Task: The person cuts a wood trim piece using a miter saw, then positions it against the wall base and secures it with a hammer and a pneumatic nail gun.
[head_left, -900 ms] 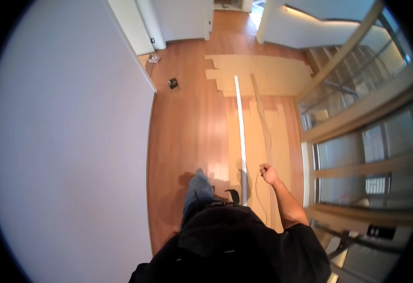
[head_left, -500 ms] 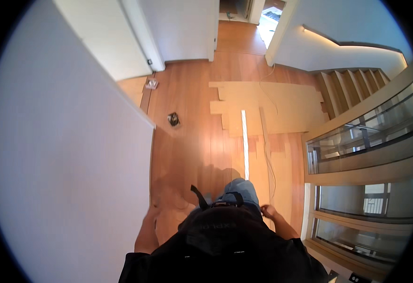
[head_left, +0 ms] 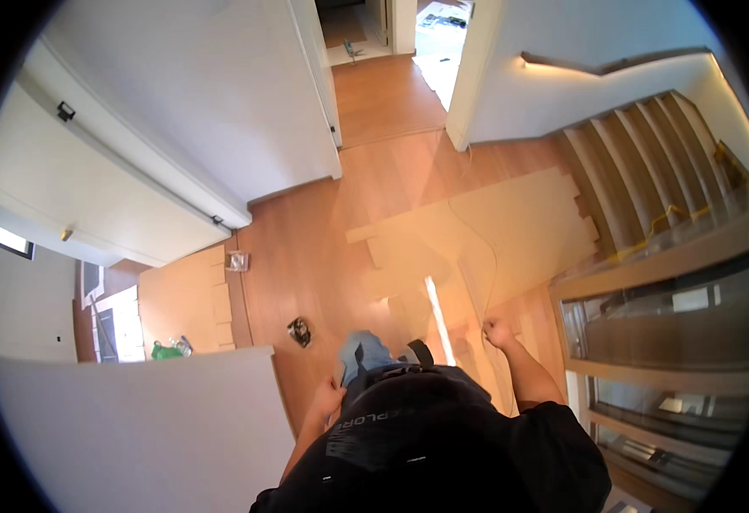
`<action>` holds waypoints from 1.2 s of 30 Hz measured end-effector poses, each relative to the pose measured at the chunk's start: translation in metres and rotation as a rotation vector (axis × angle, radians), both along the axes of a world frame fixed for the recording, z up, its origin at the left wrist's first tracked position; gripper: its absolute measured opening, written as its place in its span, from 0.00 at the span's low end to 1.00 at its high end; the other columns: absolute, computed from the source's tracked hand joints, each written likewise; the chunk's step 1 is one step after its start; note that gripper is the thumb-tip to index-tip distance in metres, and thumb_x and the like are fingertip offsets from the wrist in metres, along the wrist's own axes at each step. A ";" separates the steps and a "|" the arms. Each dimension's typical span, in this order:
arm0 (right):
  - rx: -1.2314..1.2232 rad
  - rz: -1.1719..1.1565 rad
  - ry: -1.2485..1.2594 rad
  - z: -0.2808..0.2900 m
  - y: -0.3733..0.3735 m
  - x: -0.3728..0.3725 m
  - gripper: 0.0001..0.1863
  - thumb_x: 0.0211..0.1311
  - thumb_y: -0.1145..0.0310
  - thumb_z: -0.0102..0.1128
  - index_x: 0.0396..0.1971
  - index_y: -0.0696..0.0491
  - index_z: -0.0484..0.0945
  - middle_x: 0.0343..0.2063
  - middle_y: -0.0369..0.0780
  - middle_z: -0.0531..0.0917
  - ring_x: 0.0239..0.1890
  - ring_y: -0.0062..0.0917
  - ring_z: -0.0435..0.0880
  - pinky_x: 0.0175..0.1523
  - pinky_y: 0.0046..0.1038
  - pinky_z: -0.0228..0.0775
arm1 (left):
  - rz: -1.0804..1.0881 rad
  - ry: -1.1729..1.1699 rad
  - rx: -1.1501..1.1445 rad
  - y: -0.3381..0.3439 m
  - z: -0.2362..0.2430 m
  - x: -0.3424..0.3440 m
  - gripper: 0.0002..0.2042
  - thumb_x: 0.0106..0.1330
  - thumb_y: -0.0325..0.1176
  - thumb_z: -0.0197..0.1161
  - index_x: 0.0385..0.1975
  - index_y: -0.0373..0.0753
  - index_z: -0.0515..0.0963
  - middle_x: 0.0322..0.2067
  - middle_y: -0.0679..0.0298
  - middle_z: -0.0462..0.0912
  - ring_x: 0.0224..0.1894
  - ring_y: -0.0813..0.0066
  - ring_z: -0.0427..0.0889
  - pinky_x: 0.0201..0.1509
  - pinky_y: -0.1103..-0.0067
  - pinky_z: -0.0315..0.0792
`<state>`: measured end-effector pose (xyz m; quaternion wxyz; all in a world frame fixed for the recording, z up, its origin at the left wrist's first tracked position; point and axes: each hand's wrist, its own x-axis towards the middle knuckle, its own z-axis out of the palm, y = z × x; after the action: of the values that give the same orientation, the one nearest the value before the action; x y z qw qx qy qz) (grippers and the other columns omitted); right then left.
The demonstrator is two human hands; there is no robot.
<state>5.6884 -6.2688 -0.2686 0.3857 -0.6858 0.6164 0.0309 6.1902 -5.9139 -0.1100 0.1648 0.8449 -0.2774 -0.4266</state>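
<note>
My left hand (head_left: 330, 396) hangs low beside my left hip, close to the blue-clad leg, with its fingers curled in. Whether anything is in it is hidden. My right hand (head_left: 500, 332) is held out from my body on the right, its fingers closed; I cannot make out anything inside. Below it in the picture, a thin cable (head_left: 495, 256) runs along the floor, and I cannot tell if the hand touches it. A long white strip (head_left: 439, 321) lies on the floor between my legs and that hand.
Tan cardboard sheets (head_left: 511, 214) cover part of the wooden floor (head_left: 293, 239). A dark bundle (head_left: 300, 332) and a small clear box (head_left: 237, 261) lie at left. A white door (head_left: 92, 184) stands open there. Stairs (head_left: 639, 162) and a glazed railing (head_left: 673, 312) line the right side.
I have moved forward and the view has swung left, showing the room past the door. My right hand has come forward; my left hand is nearer my leg.
</note>
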 end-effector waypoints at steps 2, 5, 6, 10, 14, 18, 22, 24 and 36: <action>0.045 -0.057 -0.243 0.046 -0.091 0.122 0.16 0.73 0.61 0.61 0.47 0.58 0.86 0.30 0.39 0.86 0.30 0.22 0.87 0.39 0.32 0.82 | 0.052 -0.046 0.025 -0.048 -0.006 0.038 0.17 0.65 0.40 0.68 0.43 0.32 0.81 0.39 0.39 0.88 0.45 0.45 0.89 0.49 0.60 0.80; 0.051 -0.052 -0.336 0.094 -0.206 0.245 0.17 0.74 0.61 0.60 0.51 0.58 0.85 0.31 0.43 0.88 0.32 0.29 0.89 0.42 0.31 0.82 | 0.252 0.008 -0.082 -0.127 -0.066 0.128 0.15 0.64 0.40 0.69 0.41 0.33 0.82 0.37 0.42 0.88 0.44 0.46 0.90 0.48 0.61 0.80; -0.008 0.064 -0.238 0.106 -0.240 0.284 0.18 0.74 0.61 0.59 0.52 0.59 0.84 0.35 0.47 0.89 0.36 0.36 0.90 0.46 0.33 0.83 | 0.200 0.092 -0.097 -0.165 -0.070 0.174 0.15 0.63 0.39 0.69 0.40 0.33 0.83 0.35 0.44 0.89 0.42 0.49 0.90 0.47 0.62 0.81; -0.024 0.335 0.090 0.098 -0.328 0.311 0.20 0.75 0.59 0.55 0.55 0.58 0.83 0.48 0.55 0.88 0.50 0.50 0.88 0.57 0.43 0.81 | -0.063 0.218 0.029 -0.373 -0.050 0.264 0.14 0.59 0.37 0.72 0.37 0.32 0.81 0.28 0.50 0.85 0.36 0.62 0.87 0.43 0.66 0.79; 0.029 0.161 0.199 0.153 -0.392 0.389 0.21 0.74 0.56 0.57 0.52 0.57 0.86 0.48 0.54 0.88 0.50 0.48 0.89 0.59 0.45 0.79 | -0.283 0.443 0.136 -0.522 -0.016 0.320 0.17 0.59 0.39 0.75 0.41 0.33 0.83 0.33 0.55 0.87 0.39 0.65 0.86 0.48 0.67 0.78; 0.171 0.106 -0.249 0.163 -0.537 0.467 0.22 0.74 0.53 0.58 0.46 0.57 0.88 0.45 0.54 0.89 0.49 0.48 0.89 0.59 0.45 0.78 | -0.186 0.453 0.107 -0.647 -0.046 0.360 0.19 0.60 0.40 0.77 0.43 0.33 0.83 0.35 0.57 0.87 0.43 0.68 0.85 0.52 0.69 0.78; 0.292 0.140 -0.055 0.139 -0.720 0.495 0.22 0.71 0.51 0.59 0.47 0.54 0.89 0.44 0.53 0.90 0.50 0.48 0.88 0.59 0.45 0.77 | -0.055 0.363 0.151 -0.844 -0.033 0.380 0.15 0.64 0.36 0.72 0.44 0.32 0.83 0.33 0.57 0.87 0.34 0.67 0.86 0.41 0.68 0.81; 0.295 0.291 -0.038 0.148 -0.809 0.539 0.22 0.71 0.51 0.57 0.48 0.54 0.89 0.46 0.53 0.89 0.52 0.48 0.88 0.60 0.47 0.77 | -0.044 0.196 0.034 -0.927 -0.035 0.399 0.14 0.65 0.35 0.69 0.44 0.32 0.83 0.32 0.58 0.86 0.31 0.67 0.85 0.37 0.69 0.80; 0.437 0.311 0.019 0.109 -1.231 0.629 0.20 0.72 0.56 0.60 0.51 0.53 0.88 0.48 0.52 0.89 0.54 0.49 0.87 0.61 0.43 0.77 | 0.142 0.774 -0.034 -1.403 0.079 0.518 0.11 0.58 0.29 0.62 0.42 0.39 0.78 0.33 0.67 0.78 0.37 0.73 0.77 0.44 0.76 0.72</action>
<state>6.3173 -7.5001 -0.1597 0.5092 -0.6726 0.4859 0.2287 6.7082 -7.3165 -0.0306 0.3002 0.6360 -0.1424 -0.6965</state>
